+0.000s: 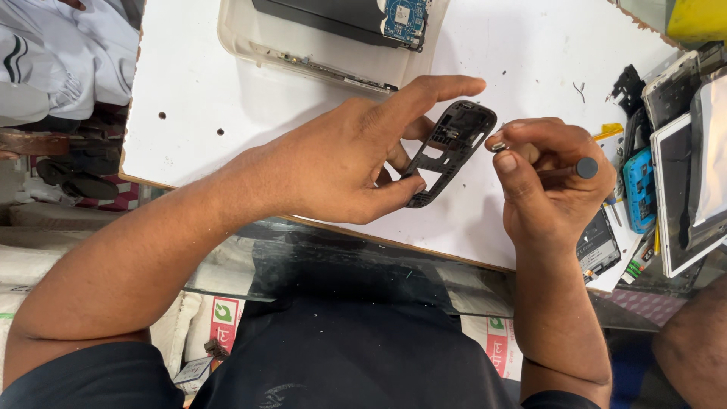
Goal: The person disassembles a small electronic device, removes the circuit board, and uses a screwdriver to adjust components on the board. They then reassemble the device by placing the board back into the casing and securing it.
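Note:
My left hand grips a black plastic phone frame, thumb under its lower end and fingers behind it, with the index finger stretched out above. My right hand is just right of the frame. Its thumb and fingertips pinch a small round silver part close to the frame's right edge, and a dark screwdriver handle sticks out between its fingers. Both hands hover over a white work board.
A pale phone shell with a black panel and a blue circuit board lies at the board's top edge. Several phone parts, screens and a blue piece are piled at the right. Another person's arm shows at the bottom right.

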